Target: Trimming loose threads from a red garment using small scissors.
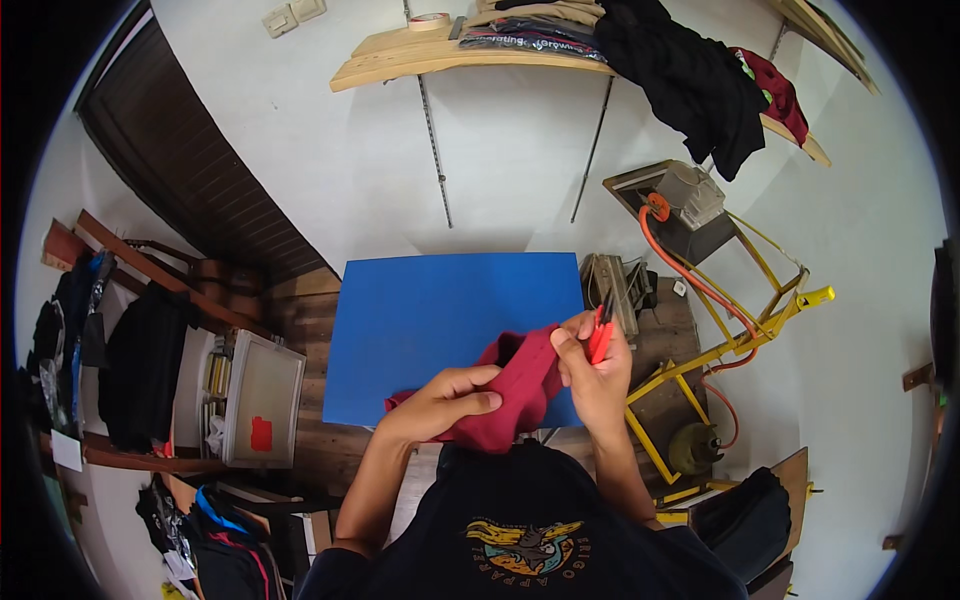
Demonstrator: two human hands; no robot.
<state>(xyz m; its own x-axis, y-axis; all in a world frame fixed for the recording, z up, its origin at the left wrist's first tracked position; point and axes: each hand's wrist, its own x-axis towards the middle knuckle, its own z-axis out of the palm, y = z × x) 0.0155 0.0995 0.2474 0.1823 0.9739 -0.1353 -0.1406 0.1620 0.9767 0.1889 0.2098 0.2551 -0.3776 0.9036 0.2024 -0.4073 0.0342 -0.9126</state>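
A maroon fabric garment piece [517, 390] is stretched between both hands above the near edge of a blue tabletop [442, 315]. My left hand [450, 405] grips its lower left part, thumb lying on top of the cloth. With thumb and fingertips, my right hand [596, 367] pinches the upper right edge. That same hand also carries a small red-handled tool [601, 337] with dark tips pointing up and away, which looks like thread snips. The cloth hides some of the left fingers. Part of the fabric hangs down in front of my dark T-shirt [517, 495].
A yellow metal frame [705, 360] with an orange hose [697, 277] and a gas cylinder [696, 448] stands at right. Screen frames [264, 401] and dark clothes [146, 367] are at left. A wooden shelf [420, 60] holds folded garments and a tape roll [429, 22].
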